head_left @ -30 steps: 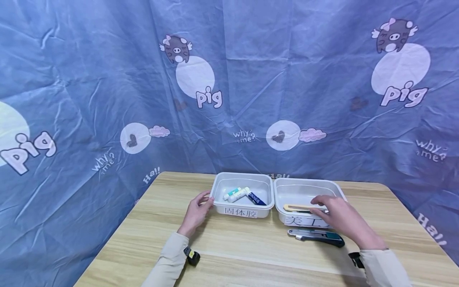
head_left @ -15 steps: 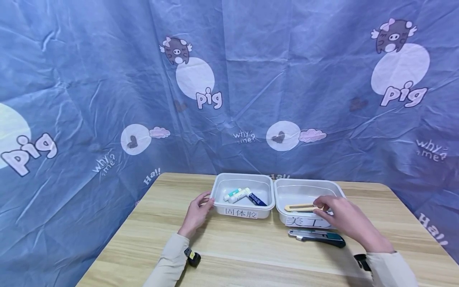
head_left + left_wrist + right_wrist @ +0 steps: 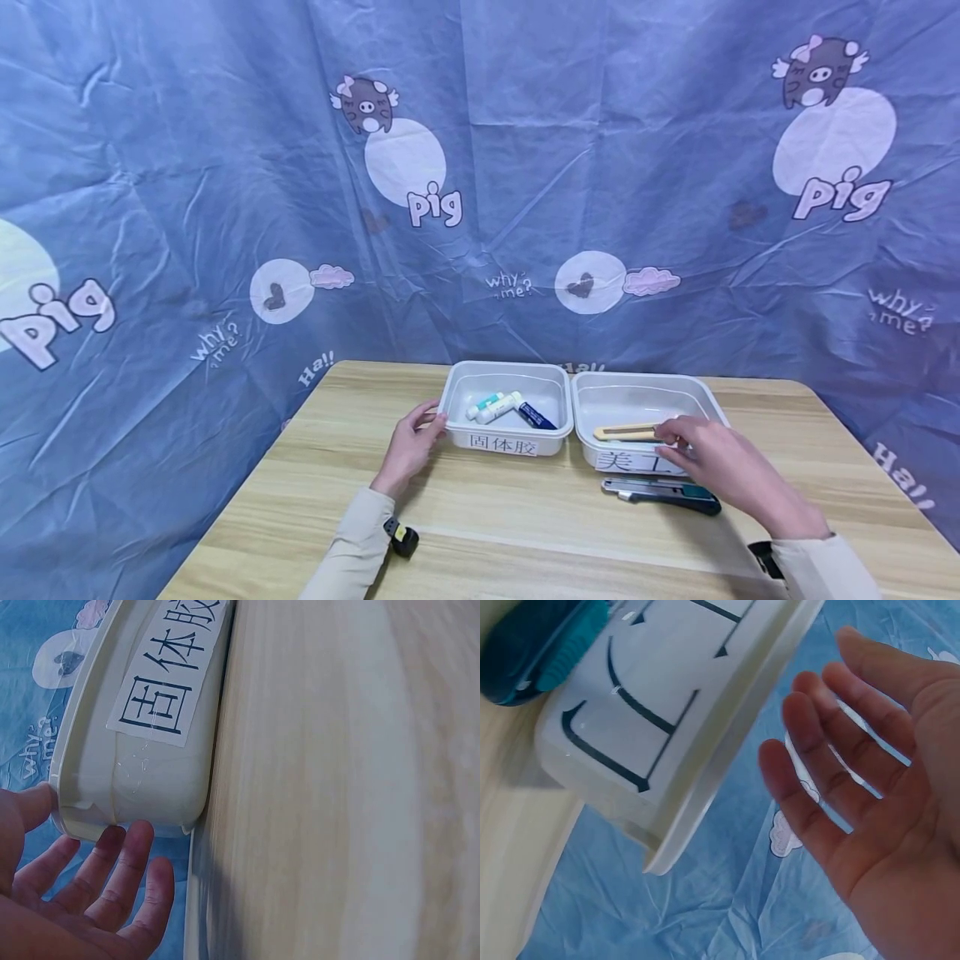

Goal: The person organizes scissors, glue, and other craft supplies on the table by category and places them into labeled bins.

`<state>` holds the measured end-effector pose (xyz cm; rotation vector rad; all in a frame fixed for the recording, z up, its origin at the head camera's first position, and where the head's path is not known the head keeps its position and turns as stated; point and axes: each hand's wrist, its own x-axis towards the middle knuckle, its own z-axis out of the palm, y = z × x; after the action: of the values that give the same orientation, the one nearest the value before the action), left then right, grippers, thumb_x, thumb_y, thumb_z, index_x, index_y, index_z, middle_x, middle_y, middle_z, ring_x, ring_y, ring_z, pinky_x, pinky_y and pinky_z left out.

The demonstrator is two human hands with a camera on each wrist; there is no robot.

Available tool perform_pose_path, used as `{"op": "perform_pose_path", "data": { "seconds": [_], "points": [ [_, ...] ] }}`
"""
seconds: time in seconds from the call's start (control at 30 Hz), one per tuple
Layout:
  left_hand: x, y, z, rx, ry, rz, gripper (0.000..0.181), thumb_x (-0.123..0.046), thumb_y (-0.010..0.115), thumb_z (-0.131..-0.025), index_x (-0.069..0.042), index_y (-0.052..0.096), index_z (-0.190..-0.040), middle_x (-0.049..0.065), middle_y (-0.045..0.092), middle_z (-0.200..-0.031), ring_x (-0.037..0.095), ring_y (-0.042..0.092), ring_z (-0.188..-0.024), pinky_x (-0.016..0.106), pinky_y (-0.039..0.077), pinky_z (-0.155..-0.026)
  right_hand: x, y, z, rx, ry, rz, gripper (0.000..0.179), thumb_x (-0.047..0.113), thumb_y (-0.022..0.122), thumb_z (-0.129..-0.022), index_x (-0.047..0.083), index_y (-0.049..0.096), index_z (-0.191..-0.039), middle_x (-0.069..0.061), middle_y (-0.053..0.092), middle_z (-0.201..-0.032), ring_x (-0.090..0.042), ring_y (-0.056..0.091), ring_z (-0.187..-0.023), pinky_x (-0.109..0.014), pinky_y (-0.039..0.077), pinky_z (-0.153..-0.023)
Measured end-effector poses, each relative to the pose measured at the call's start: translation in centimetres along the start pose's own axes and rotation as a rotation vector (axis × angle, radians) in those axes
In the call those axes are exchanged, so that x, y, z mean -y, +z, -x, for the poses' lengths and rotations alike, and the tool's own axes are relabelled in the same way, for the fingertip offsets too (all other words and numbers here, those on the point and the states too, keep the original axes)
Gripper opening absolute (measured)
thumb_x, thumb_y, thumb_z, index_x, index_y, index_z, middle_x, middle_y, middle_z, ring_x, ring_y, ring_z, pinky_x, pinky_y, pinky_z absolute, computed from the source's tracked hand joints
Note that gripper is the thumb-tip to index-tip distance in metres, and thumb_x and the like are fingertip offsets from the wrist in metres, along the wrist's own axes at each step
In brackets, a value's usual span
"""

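My left hand [image 3: 411, 446] touches the left end of a white plastic box [image 3: 161, 769], thumb at the rim and loose fingertips against the wall. Inside that box lie a white glue stick [image 3: 498, 408], a teal-and-white one [image 3: 485, 405] and a dark blue one [image 3: 537, 416]. Over the front rim of a second white box [image 3: 637, 380] hovers my right hand [image 3: 716, 458], by the right end of a yellow utility knife [image 3: 626, 432] in it. In the right wrist view the right fingers are spread and relaxed, with nothing between them.
A larger black-and-green utility knife [image 3: 662, 495] lies on the wooden table [image 3: 480, 533] just in front of the right box. Paper labels [image 3: 504, 444] mark both box fronts. Behind the table hangs a blue printed cloth [image 3: 525, 192].
My right hand has shifted slightly right, and its fingers cover less of the yellow utility knife. The left hand and both boxes stay in place.
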<state>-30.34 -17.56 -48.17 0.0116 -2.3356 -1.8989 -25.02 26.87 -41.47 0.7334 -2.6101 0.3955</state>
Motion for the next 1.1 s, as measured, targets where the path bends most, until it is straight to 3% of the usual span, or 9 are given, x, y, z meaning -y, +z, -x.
{"op": "perform_pose_path", "data": {
  "seconds": [0.4,0.63,0.8,1.1],
  "points": [
    [0.0,-0.2,-0.1,0.003,0.013,-0.015,0.043,-0.017,0.063,-0.103,-0.002,0.056,-0.142,0.022,0.069,-0.121,0.035,0.071,-0.098,0.040,0.059,-0.082,-0.2,1.0,1.5,-0.167,-0.184,0.053,0.037,0.018,0.091,-0.070,0.023,0.073,-0.102,0.015,0.065,-0.086,-0.001,0.060,-0.077,-0.031,0.052,-0.058],
    [-0.1,-0.1,-0.1,0.002,0.027,-0.020,0.043,-0.016,0.064,-0.102,0.000,0.056,-0.142,0.023,0.069,-0.120,0.035,0.072,-0.096,0.038,0.059,-0.079,-0.3,1.2,2.4,-0.192,-0.256,0.068,0.033,0.024,0.091,-0.070,0.025,0.075,-0.100,0.015,0.067,-0.093,-0.004,0.063,-0.081,-0.032,0.055,-0.063],
    [-0.2,-0.1,0.0,-0.001,0.010,-0.014,0.043,-0.015,0.064,-0.102,-0.001,0.056,-0.142,0.022,0.069,-0.121,0.034,0.072,-0.096,0.038,0.059,-0.081,-0.2,1.3,2.8,-0.149,-0.247,0.062,0.027,0.024,0.091,-0.070,0.028,0.075,-0.091,0.022,0.067,-0.091,-0.001,0.065,-0.082,-0.031,0.055,-0.065],
    [0.0,0.0,0.0,0.003,0.003,-0.002,0.041,-0.014,0.063,-0.102,-0.001,0.057,-0.141,0.023,0.069,-0.121,0.032,0.072,-0.096,0.040,0.060,-0.084,-0.4,1.3,3.1,0.070,-0.163,0.034,0.024,0.027,0.087,-0.078,0.028,0.073,-0.098,0.019,0.071,-0.092,-0.001,0.065,-0.084,-0.035,0.056,-0.065]
  ]
}}
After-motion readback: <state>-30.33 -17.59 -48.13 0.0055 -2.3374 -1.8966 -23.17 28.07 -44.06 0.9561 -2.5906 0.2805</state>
